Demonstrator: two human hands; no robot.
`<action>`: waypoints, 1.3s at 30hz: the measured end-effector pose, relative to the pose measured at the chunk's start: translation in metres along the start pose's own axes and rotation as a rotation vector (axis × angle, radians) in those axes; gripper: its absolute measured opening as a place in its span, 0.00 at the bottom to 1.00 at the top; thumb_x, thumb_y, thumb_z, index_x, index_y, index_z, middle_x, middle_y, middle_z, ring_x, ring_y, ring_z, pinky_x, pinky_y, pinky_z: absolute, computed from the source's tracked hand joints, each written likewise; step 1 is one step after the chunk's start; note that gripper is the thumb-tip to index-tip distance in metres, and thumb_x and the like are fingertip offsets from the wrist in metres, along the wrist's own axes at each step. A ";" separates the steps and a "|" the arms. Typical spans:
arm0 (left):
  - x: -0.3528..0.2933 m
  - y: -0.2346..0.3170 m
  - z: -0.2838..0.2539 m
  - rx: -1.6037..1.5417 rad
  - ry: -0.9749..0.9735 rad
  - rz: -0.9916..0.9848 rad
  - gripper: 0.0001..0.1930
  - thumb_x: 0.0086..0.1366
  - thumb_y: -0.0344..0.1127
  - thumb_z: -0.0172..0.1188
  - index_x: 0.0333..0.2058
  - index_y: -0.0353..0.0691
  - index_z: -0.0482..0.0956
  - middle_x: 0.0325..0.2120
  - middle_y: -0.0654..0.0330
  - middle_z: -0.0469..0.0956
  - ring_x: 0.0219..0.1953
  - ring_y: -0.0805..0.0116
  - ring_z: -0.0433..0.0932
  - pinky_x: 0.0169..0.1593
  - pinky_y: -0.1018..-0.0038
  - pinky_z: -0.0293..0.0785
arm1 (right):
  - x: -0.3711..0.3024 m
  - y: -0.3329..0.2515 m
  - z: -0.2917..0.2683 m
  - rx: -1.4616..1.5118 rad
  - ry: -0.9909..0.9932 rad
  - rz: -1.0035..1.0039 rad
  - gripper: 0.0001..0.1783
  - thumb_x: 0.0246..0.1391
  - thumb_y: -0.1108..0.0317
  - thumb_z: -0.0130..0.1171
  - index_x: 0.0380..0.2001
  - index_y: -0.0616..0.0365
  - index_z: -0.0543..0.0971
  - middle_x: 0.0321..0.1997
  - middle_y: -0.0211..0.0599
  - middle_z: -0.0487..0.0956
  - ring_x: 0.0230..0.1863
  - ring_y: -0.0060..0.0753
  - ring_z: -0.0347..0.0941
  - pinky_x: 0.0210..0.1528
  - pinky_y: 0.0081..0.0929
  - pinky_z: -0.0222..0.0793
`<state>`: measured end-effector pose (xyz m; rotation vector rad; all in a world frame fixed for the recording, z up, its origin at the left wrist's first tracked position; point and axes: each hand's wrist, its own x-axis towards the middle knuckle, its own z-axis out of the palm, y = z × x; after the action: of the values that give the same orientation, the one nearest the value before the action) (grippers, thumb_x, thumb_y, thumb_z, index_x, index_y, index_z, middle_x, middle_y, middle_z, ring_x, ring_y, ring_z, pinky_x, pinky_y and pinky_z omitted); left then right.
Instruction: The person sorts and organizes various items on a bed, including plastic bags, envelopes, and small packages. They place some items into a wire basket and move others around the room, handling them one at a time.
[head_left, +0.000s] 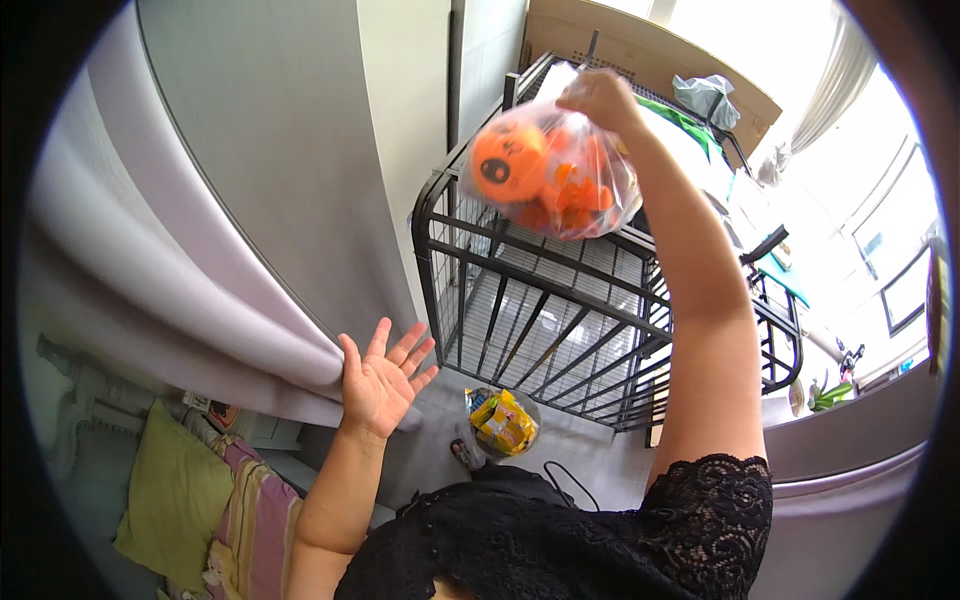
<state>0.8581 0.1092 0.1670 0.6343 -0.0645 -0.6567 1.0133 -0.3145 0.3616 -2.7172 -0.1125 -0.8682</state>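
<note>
High above the black metal cage (555,262), my right hand (603,98) grips the gathered top of a clear plastic bag (625,195). Inside the bag is an orange plush toy (520,160) with a round head and a large dark eye, along with other orange items I cannot make out. My left hand (382,380) is raised with spread fingers and holds nothing. It is nearest to the pale lilac curtain (250,330). Down on the floor, below the cage, stands a clear bag holding yellow packets (502,422).
A large cardboard sheet (640,50) leans behind the cage, whose top carries a crumpled plastic bag (705,98) and green cloth. At lower left lie a green pillow (180,495) and striped bedding (258,510). A potted plant (828,396) stands at the right. A black cord (570,480) crosses the floor.
</note>
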 end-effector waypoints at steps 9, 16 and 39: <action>0.003 0.002 -0.014 -0.022 0.051 0.038 0.46 0.60 0.72 0.36 0.66 0.45 0.40 0.58 0.48 0.60 0.59 0.51 0.62 0.55 0.53 0.63 | -0.024 -0.011 0.043 -0.231 0.255 -0.023 0.05 0.46 0.66 0.58 0.28 0.49 0.81 0.30 0.41 0.79 0.34 0.48 0.76 0.37 0.41 0.72; 0.007 -0.001 -0.020 -0.001 0.121 0.040 0.44 0.60 0.72 0.36 0.65 0.45 0.46 0.56 0.50 0.63 0.56 0.53 0.64 0.55 0.54 0.64 | 0.031 0.063 -0.022 -0.485 0.213 -0.353 0.08 0.47 0.69 0.52 0.24 0.46 0.81 0.30 0.35 0.78 0.37 0.40 0.76 0.40 0.36 0.71; -0.074 -0.035 -0.041 0.424 -0.076 -0.232 0.28 0.68 0.46 0.50 0.60 0.34 0.59 0.55 0.55 0.67 0.56 0.67 0.67 0.58 0.70 0.62 | -0.150 -0.193 0.082 0.485 0.044 -0.827 0.24 0.35 0.69 0.69 0.41 0.57 0.78 0.46 0.45 0.75 0.45 0.44 0.74 0.46 0.38 0.71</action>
<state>0.7903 0.1527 0.1237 1.0355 -0.2073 -0.9016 0.9057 -0.1044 0.2578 -2.1496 -1.3132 -0.9224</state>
